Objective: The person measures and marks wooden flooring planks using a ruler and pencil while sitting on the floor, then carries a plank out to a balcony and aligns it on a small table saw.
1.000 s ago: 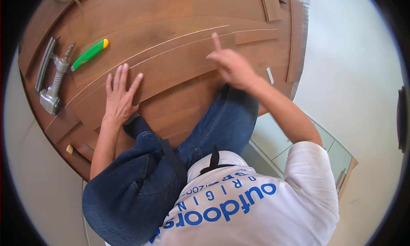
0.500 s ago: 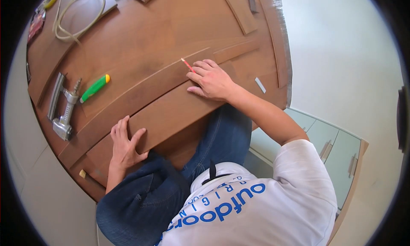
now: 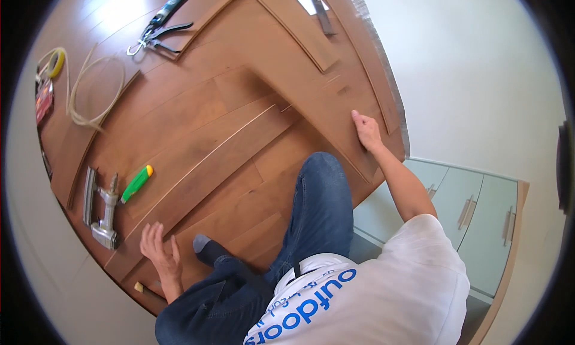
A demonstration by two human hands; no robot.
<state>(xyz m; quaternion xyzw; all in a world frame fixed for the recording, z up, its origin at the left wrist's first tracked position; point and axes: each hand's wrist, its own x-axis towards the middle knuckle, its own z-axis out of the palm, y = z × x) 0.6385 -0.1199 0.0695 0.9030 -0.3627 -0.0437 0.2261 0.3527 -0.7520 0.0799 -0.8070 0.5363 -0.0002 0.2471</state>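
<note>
My right hand (image 3: 366, 131) grips the edge of a loose wooden floor plank (image 3: 317, 108), thumb on top and fingers hidden underneath. The plank slants, blurred, from the middle of the floor toward the near right. My left hand (image 3: 162, 258) is empty, fingers apart, just by the near left end of a long narrow plank (image 3: 224, 171) with a pale edge line. Beyond that hand lie a green utility knife (image 3: 138, 184) with a yellow end and a silver air nailer (image 3: 103, 216). No pencil shows now.
A caulking gun (image 3: 162, 34), a coiled pale hose (image 3: 75, 99) and yellow tape (image 3: 56, 64) lie at the far left. More planks (image 3: 296, 28) rest at the far right, near the white wall (image 3: 467, 76). A pale green cabinet (image 3: 452, 207) stands at right.
My right hand has swung the plank off the floor in front of my legs, out to the right. My left hand has let go of it. The pencil has gone from sight.
</note>
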